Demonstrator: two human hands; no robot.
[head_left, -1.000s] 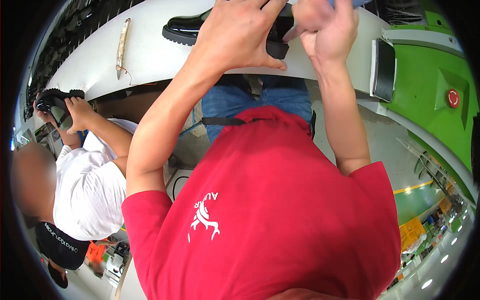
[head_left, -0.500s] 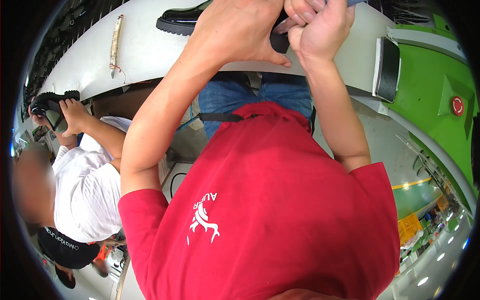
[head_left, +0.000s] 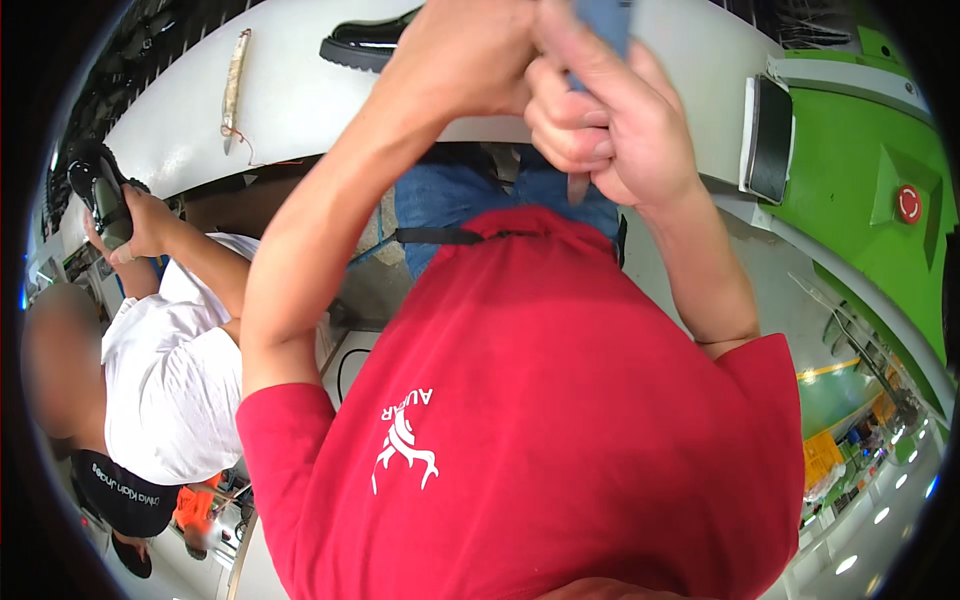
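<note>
My right hand (head_left: 630, 135) is closed around a blue-handled knife (head_left: 606, 35). The handle points up past the thumb, and a short blade (head_left: 577, 188) sticks out below the fist, above my lap. Close beside it, my left hand (head_left: 485, 55) is over the white table at the top edge. Its fingers are hidden behind the right hand and by the frame's edge, so what it holds does not show. A glossy black shoe (head_left: 362, 42) with a ridged sole lies on the table next to the left wrist, partly covered by it.
A tape-wrapped pointed tool (head_left: 234, 90) with a reddish thread lies on the white table (head_left: 300, 100). On the right are a black phone (head_left: 770, 140) and a green machine with a red button (head_left: 909, 203). At left, a person in white handles another black shoe (head_left: 105, 200).
My right hand has come down and left from beside the shoe, turning the knife so its blade points toward me. The left thumb is no longer visible. The neighbour's shoe has tilted.
</note>
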